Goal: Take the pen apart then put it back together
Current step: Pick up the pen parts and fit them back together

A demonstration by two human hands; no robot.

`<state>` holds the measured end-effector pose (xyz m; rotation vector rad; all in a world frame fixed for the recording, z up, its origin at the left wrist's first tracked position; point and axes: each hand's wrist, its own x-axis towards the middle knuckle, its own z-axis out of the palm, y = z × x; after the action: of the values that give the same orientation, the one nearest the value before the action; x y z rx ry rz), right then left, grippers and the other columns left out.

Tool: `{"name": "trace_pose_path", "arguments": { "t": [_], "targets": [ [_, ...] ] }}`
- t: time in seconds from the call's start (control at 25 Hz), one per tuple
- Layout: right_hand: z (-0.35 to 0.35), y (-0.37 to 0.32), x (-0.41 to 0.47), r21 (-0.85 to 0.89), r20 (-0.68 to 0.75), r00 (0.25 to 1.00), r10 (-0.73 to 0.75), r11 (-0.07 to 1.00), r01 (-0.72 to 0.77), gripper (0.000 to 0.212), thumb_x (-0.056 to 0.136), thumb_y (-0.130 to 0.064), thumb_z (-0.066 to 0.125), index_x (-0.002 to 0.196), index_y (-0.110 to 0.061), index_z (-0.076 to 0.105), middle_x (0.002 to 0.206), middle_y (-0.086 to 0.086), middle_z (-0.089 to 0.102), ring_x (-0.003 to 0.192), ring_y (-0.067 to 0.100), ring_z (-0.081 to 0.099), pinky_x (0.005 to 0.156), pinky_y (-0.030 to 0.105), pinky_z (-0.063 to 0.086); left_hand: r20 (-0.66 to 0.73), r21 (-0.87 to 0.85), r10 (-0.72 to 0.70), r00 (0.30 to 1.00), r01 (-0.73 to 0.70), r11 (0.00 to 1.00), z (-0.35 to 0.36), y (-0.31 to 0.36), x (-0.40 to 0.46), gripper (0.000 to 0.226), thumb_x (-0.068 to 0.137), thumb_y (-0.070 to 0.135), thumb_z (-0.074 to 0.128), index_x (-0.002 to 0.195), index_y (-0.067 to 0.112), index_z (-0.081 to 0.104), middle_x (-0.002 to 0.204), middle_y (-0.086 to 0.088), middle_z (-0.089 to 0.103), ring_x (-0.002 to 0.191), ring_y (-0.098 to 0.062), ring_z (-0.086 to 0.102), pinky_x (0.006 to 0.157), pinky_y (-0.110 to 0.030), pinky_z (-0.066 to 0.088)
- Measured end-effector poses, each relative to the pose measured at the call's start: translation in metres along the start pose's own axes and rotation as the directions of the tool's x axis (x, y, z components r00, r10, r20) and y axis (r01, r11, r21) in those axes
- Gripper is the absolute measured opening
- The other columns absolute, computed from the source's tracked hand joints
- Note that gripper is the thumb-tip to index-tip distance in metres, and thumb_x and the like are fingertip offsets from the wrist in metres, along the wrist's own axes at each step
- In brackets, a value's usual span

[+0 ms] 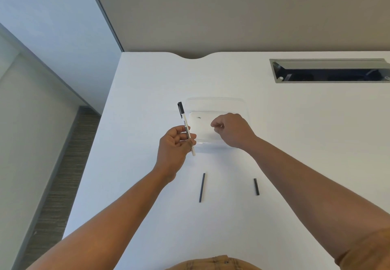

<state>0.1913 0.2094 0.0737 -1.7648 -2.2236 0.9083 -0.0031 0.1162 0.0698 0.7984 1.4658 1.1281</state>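
Observation:
My left hand [174, 145] grips a white pen barrel [186, 130] with a black cap end and clip pointing up and away. My right hand [231, 129] hovers over a clear plastic tray [242, 105], fingers pinched together; whether a tiny part sits between them I cannot tell. A small dark speck [198, 118] lies inside the tray. Two black rod-like pen parts lie on the white desk nearer to me: a longer thin one [202, 187] and a shorter one [256, 186].
The white desk [147, 185] ends at its left edge, with floor below. A grey cable slot [331, 70] is sunk into the desk at the far right. A beige partition panel [232, 16] stands behind the desk.

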Motion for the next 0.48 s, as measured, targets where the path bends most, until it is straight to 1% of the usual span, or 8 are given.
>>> {"name": "trace_pose_path", "arguments": {
  "t": [0.08,0.12,0.24,0.32,0.4,0.44,0.48],
  "targets": [
    [0.001,-0.003,-0.007,0.066,-0.067,0.997,-0.042,0.997,0.046,0.024,0.097,-0.015,0.059,0.115,-0.019,0.075,0.119,-0.004,0.075,0.108,0.019,0.066,0.094,0.037,0.053,-0.007,-0.004,-0.004,1.000,0.004,1.000,0.002,0.000,-0.001,0.034,0.088,-0.002,0.069,0.119,0.011,0.063,0.097,-0.002,0.079,0.086,-0.016,0.074,0.070,-0.023,0.057],
    [0.001,-0.006,-0.013,0.106,-0.115,0.991,-0.071,0.991,0.084,0.023,0.097,-0.015,0.060,0.114,-0.019,0.075,0.116,-0.005,0.075,0.103,0.018,0.067,0.092,0.036,0.053,-0.012,-0.006,-0.005,1.000,0.005,1.000,0.002,0.000,-0.002,0.034,0.088,-0.002,0.069,0.119,0.011,0.063,0.097,-0.002,0.079,0.086,-0.016,0.074,0.070,-0.023,0.057],
    [0.006,-0.018,-0.035,0.211,-0.291,0.941,-0.175,0.947,0.241,0.019,0.094,-0.016,0.065,0.109,-0.018,0.076,0.096,-0.008,0.073,0.083,0.014,0.067,0.082,0.030,0.052,-0.023,-0.008,-0.007,1.000,0.007,1.000,0.000,0.002,-0.006,0.033,0.087,0.000,0.071,0.117,0.013,0.065,0.097,-0.001,0.079,0.085,-0.015,0.074,0.069,-0.022,0.057],
    [0.012,-0.025,-0.054,0.200,-0.361,0.895,-0.262,0.916,0.349,0.017,0.091,-0.017,0.068,0.105,-0.019,0.076,0.087,-0.009,0.070,0.072,0.012,0.064,0.075,0.024,0.050,-0.029,0.002,-0.008,1.000,0.008,1.000,-0.003,0.001,-0.011,0.030,0.086,0.002,0.072,0.112,0.016,0.068,0.095,0.006,0.078,0.082,-0.013,0.072,0.071,-0.026,0.059],
    [0.023,-0.028,-0.070,0.169,-0.364,0.872,-0.326,0.898,0.407,0.014,0.089,-0.019,0.069,0.101,-0.020,0.076,0.083,-0.011,0.068,0.065,0.011,0.061,0.068,0.023,0.049,-0.028,0.012,-0.007,1.000,0.007,1.000,-0.005,0.000,-0.017,0.024,0.087,0.005,0.071,0.107,0.018,0.070,0.089,0.013,0.075,0.078,-0.011,0.071,0.077,-0.031,0.062],
    [0.030,-0.028,-0.077,0.165,-0.333,0.883,-0.332,0.901,0.401,0.013,0.089,-0.021,0.068,0.100,-0.021,0.076,0.082,-0.013,0.067,0.063,0.010,0.060,0.066,0.024,0.049,-0.028,0.011,-0.005,1.000,0.006,1.000,-0.007,-0.002,-0.021,0.021,0.088,0.007,0.071,0.105,0.018,0.071,0.084,0.014,0.073,0.077,-0.011,0.070,0.079,-0.032,0.062],
    [0.038,-0.026,-0.083,0.170,-0.276,0.908,-0.314,0.914,0.368,0.013,0.089,-0.024,0.068,0.099,-0.022,0.076,0.082,-0.015,0.067,0.062,0.007,0.058,0.066,0.025,0.050,-0.033,0.005,-0.005,0.999,0.005,1.000,-0.008,-0.003,-0.024,0.018,0.089,0.009,0.071,0.104,0.018,0.071,0.082,0.013,0.072,0.076,-0.012,0.070,0.080,-0.033,0.062]
  ]
}}
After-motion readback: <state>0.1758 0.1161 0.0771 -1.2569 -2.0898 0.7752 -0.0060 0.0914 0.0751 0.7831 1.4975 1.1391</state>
